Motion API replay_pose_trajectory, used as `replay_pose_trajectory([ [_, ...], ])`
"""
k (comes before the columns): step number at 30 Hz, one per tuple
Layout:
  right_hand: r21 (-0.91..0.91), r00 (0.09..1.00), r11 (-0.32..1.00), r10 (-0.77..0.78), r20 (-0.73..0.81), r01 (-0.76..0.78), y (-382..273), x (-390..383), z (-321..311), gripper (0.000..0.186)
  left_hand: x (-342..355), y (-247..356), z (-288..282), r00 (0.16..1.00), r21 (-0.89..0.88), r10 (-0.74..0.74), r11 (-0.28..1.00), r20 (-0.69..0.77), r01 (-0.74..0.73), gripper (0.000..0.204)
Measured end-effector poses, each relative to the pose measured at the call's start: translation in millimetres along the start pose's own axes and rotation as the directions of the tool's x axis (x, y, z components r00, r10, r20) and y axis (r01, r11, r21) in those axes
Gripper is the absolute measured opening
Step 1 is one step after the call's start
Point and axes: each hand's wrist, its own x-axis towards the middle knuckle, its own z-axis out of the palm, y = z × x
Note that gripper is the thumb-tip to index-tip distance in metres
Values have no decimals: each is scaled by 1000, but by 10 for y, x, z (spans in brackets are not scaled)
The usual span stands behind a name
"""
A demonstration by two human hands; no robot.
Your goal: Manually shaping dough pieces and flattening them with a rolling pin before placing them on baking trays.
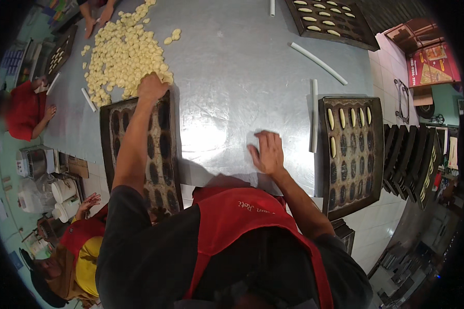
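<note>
My left hand (153, 87) reaches over the far end of a dark molded baking tray (176, 149), at the near edge of a heap of pale dough pieces (126, 51). Its fingers are curled down, and whatever they hold is hidden beneath them. On the shiny metal table (216, 77), my right hand (269, 153) rests with its fingers apart and holds nothing. A second molded tray (351, 203) stands to its right, with several slim dough strips (353, 117) in its far hollows.
White rods (314, 116) lie beside the right tray and farther back. Another tray of shaped dough (332, 18) sits at the far right. Dark trays (404, 159) are stacked beyond the table's right edge. Co-workers (26, 110) stand along the left side; another's hands show at the far left.
</note>
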Motion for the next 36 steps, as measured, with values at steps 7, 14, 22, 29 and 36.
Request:
replay_pose_trajectory([
  [7,-10,999,999,39,32,-39,232,-709,-464,42,272,520,-291,925,230,7,968,379,-101,42],
  [14,473,753,779,583,-305,-412,738,-271,-1798,22,-1193,1805,-117,913,-902,402,415,64,-120,14],
  [22,-250,803,764,549,-232,-594,2069,-1177,-1912,46,-2351,2180,605,927,-908,219,358,306,215,21],
  [29,-239,925,949,109,-365,-206,1231,266,-993,47,-2624,3033,331,928,-802,353,585,119,-120,45],
  [36,-134,965,965,200,-169,-224,1167,-320,-524,46,-3115,2626,267,729,-326,643,654,-236,-683,51],
])
